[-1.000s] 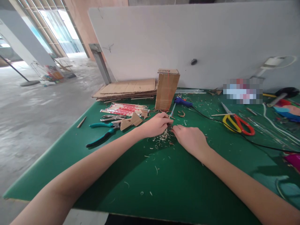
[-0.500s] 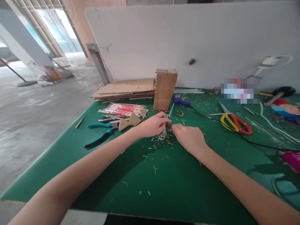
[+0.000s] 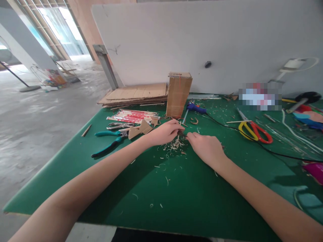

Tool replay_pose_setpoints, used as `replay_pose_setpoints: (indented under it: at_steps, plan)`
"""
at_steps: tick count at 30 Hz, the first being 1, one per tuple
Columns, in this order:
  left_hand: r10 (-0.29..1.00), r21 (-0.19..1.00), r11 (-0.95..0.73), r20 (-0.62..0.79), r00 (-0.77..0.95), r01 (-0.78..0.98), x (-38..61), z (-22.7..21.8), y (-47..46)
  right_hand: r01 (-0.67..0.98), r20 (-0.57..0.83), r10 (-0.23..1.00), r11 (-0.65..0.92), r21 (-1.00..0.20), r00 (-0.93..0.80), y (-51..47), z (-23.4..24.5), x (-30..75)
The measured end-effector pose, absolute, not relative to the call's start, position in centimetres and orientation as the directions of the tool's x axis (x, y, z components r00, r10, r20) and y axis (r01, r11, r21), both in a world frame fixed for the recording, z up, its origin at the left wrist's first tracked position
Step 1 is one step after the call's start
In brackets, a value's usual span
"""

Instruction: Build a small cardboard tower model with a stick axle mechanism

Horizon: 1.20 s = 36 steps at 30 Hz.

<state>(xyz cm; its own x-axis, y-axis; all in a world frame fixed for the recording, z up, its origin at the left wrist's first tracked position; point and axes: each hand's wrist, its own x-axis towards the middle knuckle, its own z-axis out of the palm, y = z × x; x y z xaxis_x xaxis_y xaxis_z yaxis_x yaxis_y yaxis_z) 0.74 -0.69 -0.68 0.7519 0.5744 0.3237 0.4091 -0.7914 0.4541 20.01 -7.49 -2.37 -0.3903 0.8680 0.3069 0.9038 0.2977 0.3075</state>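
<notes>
Above a heap of pale wood shavings (image 3: pixel 176 144) at the middle of the table, my left hand (image 3: pixel 168 132) is closed in a pinch. A thin wooden stick (image 3: pixel 180 123) shows at its fingertips, mostly hidden by them. My right hand (image 3: pixel 205 146) is closed just to the right, its fingertips close to the left ones. Something small and dark shows between the two hands, too small to name. Left of my left hand lie cut cardboard pieces (image 3: pixel 145 127) and teal-handled pliers (image 3: pixel 111 143). Behind the hands is a blue glue gun (image 3: pixel 196 108).
An upright cardboard box (image 3: pixel 178 97) stands behind the hands, beside stacked cardboard sheets (image 3: pixel 136 93). Wrapped chopsticks (image 3: pixel 133 116) lie to the left. Red-and-yellow scissors (image 3: pixel 254 131) and a black cord (image 3: pixel 280 155) lie on the right. A white panel (image 3: pixel 161 40) closes off the back.
My right hand has drawn slightly away to the right, widening the gap between the fingertips. My left hand stays nearly in place. The whole view has shifted a little.
</notes>
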Motion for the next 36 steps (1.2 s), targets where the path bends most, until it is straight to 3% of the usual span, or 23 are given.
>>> replay_pose_setpoints:
  at_steps: [6, 13, 19, 23, 28, 33, 36]
  plan:
    - [0.556, 0.516, -0.783, 0.331, 0.763, 0.347, 0.7, -1.0, -0.6, 0.860, 0.229, 0.851, 0.391, 0.326, -0.474, -7.7, -2.3, 20.2]
    - [0.534, 0.488, -0.799, 0.305, 0.789, 0.352, 0.5, -0.3, -0.5, 0.900, 0.322, 0.859, 0.298, 0.318, -0.398, -7.7, -2.4, 20.2]
    - [0.515, 0.512, -0.803, 0.339, 0.788, 0.305, 0.4, -0.5, -0.2, 0.891, 0.234, 0.878, 0.345, 0.296, -0.418, -7.8, -2.2, 19.9]
    - [0.484, 0.507, -0.818, 0.349, 0.803, 0.273, 0.5, -0.1, -0.5, 0.884, 0.266, 0.861, 0.347, 0.313, -0.432, -8.0, -2.2, 19.9]
    - [0.503, 0.477, -0.821, 0.343, 0.793, 0.314, 0.5, -0.3, -0.3, 0.910, 0.297, 0.877, 0.291, 0.297, -0.377, -7.5, -2.4, 19.9]
    - [0.538, 0.495, -0.800, 0.344, 0.770, 0.339, 0.7, -0.9, -0.3, 0.889, 0.219, 0.876, 0.367, 0.274, -0.429, -7.4, -2.1, 19.9]
    - [0.548, 0.498, -0.794, 0.341, 0.764, 0.347, 0.7, -0.9, -0.4, 0.881, 0.240, 0.860, 0.383, 0.279, -0.450, -7.7, -2.1, 19.9]
